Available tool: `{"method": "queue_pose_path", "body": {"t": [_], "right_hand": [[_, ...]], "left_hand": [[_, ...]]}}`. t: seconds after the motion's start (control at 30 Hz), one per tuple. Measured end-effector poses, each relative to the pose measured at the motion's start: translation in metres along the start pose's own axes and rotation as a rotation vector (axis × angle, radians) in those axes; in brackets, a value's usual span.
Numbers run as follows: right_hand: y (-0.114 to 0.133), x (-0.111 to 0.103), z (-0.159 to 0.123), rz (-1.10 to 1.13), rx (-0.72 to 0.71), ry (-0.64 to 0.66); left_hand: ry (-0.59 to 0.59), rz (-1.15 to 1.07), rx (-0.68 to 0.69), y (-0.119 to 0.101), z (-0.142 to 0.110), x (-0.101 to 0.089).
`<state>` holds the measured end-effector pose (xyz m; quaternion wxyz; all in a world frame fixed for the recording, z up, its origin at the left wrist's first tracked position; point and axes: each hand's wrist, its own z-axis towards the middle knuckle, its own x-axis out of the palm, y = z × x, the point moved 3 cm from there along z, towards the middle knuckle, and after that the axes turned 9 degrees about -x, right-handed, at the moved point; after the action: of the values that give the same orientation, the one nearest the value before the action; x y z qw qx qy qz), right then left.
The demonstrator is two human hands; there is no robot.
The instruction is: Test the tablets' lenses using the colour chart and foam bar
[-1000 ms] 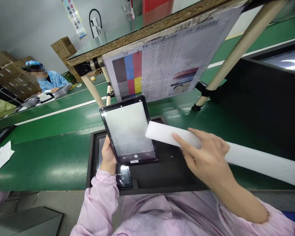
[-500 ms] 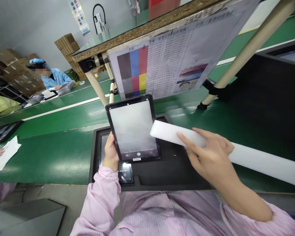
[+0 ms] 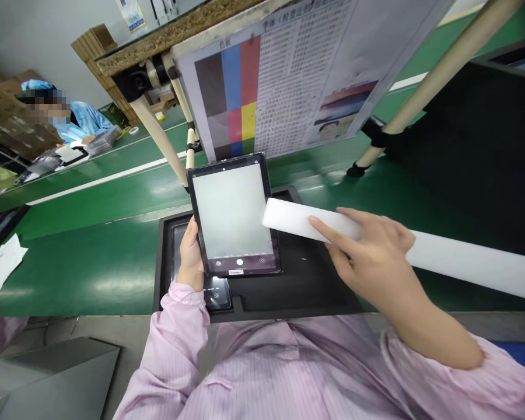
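Note:
My left hand grips a black-framed tablet by its left edge; its lit screen is pale grey-white with camera-style buttons along the bottom. In my right hand is a long white strip, perhaps foam, which runs off to the right edge of the view. The strip's near end reaches the tablet's right edge; whether they touch I cannot tell. Beneath the tablet lies a black tray. A second dark-screened device rests in its left part, mostly hidden by the tablet and my hand.
A printed test chart hangs from a chipboard shelf on beige tube legs. Black surface stands at right. Across the green bench a person in blue sits; another person's hand with white paper is at left.
The view has shifted, so the chart and shelf appear higher and further left. Both hands keep their holds on the tablet and the strip, which stay close together.

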<state>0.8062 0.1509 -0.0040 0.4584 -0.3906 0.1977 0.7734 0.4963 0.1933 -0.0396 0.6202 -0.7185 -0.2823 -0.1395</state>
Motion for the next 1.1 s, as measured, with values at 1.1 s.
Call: {"method": "queue_pose_path", "body": {"t": [1.1], "right_hand": [[-0.002,-0.004,-0.007,-0.050,-0.038,-0.177]], "left_hand": [[-0.011,-0.050,-0.034,-0.001,-0.005,-0.015]]}}
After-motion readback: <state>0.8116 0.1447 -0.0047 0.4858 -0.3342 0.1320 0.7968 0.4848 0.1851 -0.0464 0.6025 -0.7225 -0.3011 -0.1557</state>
